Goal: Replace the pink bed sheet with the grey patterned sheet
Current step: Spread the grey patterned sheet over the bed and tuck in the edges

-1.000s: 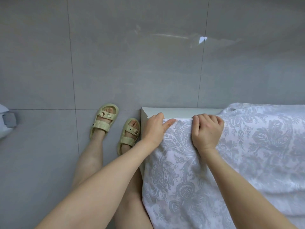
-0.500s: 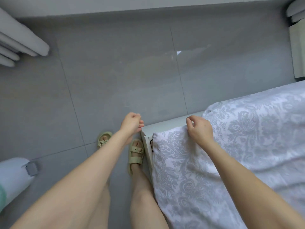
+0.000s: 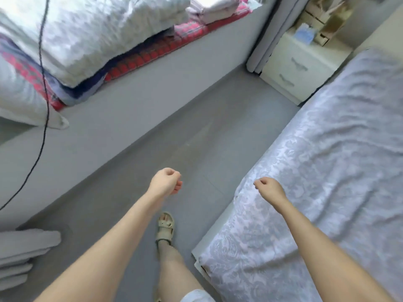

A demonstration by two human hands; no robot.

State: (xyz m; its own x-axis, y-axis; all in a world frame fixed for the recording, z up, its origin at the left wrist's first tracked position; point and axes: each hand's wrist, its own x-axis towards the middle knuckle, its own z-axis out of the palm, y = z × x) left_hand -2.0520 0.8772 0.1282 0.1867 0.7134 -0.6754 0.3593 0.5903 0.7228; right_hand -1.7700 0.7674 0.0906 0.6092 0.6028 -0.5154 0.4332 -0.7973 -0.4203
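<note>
The grey patterned sheet [image 3: 327, 171] covers the bed on the right and hangs over its near corner and side. My right hand [image 3: 269, 189] hovers just above that corner with its fingers loosely curled and nothing in them. My left hand [image 3: 165, 182] is out over the grey floor, left of the bed, also loosely curled and holding nothing. A folded pale pink cloth [image 3: 216, 6] lies on the window ledge at the top; I cannot tell whether it is the pink sheet. The view is blurred.
A grey ledge [image 3: 130, 110] on the left carries a white duvet [image 3: 98, 29], pillows and a red patterned mat. A black cable [image 3: 43, 83] hangs at the left. A cream bedside cabinet [image 3: 298, 68] and a curtain stand beyond the bed. My sandalled foot [image 3: 165, 225] stands on the floor strip.
My view has swung up from the bed corner to the room. My left hand came off the sheet first, and my right hand has now lifted from its edge.
</note>
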